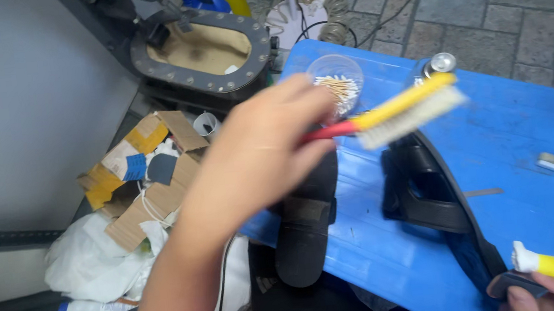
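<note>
Brushing step in hand, judged from pose: left hand [257, 157] grip pressed around the red handle of a yellow-backed brush [409, 107], bristles hanging just above the black sandal [432, 194] stood on edge on the blue tabletop [535, 128]. Right hand [545, 292] at the near end of that sandal, fingertips pinching its sole. Next move calls for bristle contact along the strap with the sole held steady. Second sandal [305, 228] left of the first. Beyond the first sandal: clear round tub [338, 80] holding cotton swabs. Left of the tabletop: open cardboard box [149, 182] holding scraps.
</note>
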